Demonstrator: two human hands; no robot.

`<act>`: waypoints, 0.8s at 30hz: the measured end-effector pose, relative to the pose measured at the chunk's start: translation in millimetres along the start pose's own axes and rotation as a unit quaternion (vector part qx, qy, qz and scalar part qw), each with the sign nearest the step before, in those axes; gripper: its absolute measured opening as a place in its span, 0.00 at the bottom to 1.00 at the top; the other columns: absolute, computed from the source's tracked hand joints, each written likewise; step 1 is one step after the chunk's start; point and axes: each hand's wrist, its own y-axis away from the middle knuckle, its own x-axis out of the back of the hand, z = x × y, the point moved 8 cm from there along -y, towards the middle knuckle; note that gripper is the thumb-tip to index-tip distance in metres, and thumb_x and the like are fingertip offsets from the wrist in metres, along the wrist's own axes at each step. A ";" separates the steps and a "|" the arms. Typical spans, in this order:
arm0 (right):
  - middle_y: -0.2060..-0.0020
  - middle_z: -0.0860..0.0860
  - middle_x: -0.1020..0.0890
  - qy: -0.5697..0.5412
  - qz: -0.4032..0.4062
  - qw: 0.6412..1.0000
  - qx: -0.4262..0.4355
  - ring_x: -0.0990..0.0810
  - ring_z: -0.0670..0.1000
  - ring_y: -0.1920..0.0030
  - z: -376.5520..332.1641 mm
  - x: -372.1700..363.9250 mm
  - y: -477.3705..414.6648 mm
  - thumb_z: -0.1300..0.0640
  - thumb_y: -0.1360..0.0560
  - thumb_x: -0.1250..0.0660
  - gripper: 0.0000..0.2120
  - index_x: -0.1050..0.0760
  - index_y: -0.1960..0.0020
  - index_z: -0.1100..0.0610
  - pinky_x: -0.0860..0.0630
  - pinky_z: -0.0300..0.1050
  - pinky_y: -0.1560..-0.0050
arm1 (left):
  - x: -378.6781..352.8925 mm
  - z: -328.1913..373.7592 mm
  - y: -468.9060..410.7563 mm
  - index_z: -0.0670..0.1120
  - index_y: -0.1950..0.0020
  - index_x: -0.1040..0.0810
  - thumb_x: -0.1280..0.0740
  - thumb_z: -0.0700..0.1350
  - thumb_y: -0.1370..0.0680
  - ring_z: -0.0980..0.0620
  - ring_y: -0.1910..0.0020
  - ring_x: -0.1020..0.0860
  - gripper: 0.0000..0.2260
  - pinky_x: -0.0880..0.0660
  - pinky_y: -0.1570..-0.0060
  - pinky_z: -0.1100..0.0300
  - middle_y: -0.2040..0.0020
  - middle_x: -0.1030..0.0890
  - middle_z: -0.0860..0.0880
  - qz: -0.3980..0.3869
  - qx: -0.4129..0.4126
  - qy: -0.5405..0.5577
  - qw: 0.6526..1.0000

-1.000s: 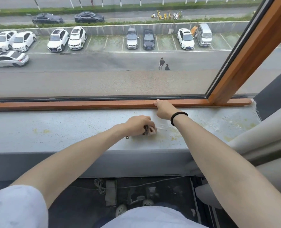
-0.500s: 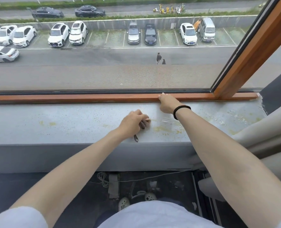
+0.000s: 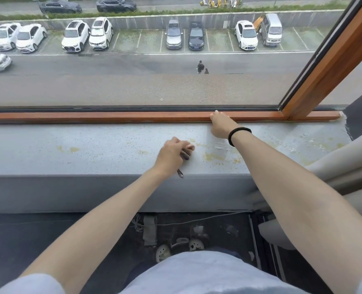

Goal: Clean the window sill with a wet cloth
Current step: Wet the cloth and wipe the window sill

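Two bare hands are reaching forward over a grey window sill (image 3: 80,149) that is running across the view under a large pane (image 3: 133,88). The left hand (image 3: 171,154) is resting on the sill near its middle, a little toward the front edge. Its grip is clamping tight on a small dark cloth (image 3: 185,154). The fingers are curling round the wad and pressing it down onto the grey surface, while a thin tail of the cloth is sticking out below the hand toward the front edge. Just to the right of the cloth, yellow stains (image 3: 214,157) are spotting the sill, and a pale wet patch (image 3: 220,146) is glistening between the two hands. More yellow marks are showing further left and at the far right end. The right hand (image 3: 220,126) is lying at the back of the sill, apart from the cloth, with its fingertips touching the wooden frame (image 3: 112,116) of the window. Its grip is holding nothing, the fingers bending loosely against the wood. A black band (image 3: 238,134) is circling the right wrist. Below the sill, two pale shoes (image 3: 163,251) are standing on the dark floor (image 3: 27,240) near a thin white cable (image 3: 197,220). Through the pane, parked cars (image 3: 76,36) are lining a road.
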 end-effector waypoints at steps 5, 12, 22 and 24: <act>0.27 0.62 0.42 -0.008 0.001 1.000 -0.001 0.42 0.59 0.27 1.1 -2.5 1.1 0.69 0.24 0.49 0.24 0.43 0.28 0.67 0.43 0.56 0.29 | -9.5 38.0 16.7 0.42 0.47 0.18 0.39 0.25 0.31 0.49 0.53 0.24 0.20 0.31 0.49 0.71 0.54 0.23 0.44 -0.026 -0.086 0.126 0.988; 0.24 0.61 0.52 -0.019 0.003 1.000 -0.019 0.50 0.58 0.24 -2.1 -4.9 3.6 0.69 0.23 0.50 0.28 0.50 0.24 0.66 0.51 0.54 0.26 | 34.0 -50.6 15.7 0.45 0.42 0.21 0.43 0.28 0.29 0.44 0.48 0.25 0.22 0.28 0.47 0.56 0.48 0.23 0.42 0.114 0.124 0.008 0.986; 0.24 0.61 0.52 -0.021 0.011 0.999 -0.024 0.51 0.58 0.24 -1.5 -7.0 4.0 0.70 0.23 0.50 0.27 0.50 0.25 0.67 0.49 0.55 0.26 | 22.7 0.1 32.4 0.42 0.42 0.20 0.40 0.27 0.27 0.47 0.48 0.27 0.19 0.33 0.48 0.63 0.50 0.23 0.43 0.086 0.015 0.071 0.994; 0.24 0.61 0.52 -0.021 0.008 0.999 -0.028 0.51 0.58 0.24 -2.5 -6.2 3.4 0.70 0.24 0.50 0.27 0.49 0.25 0.67 0.46 0.55 0.27 | 44.3 -38.5 31.7 0.42 0.41 0.21 0.42 0.28 0.26 0.45 0.45 0.27 0.19 0.33 0.48 0.62 0.48 0.24 0.42 0.133 0.106 0.046 0.984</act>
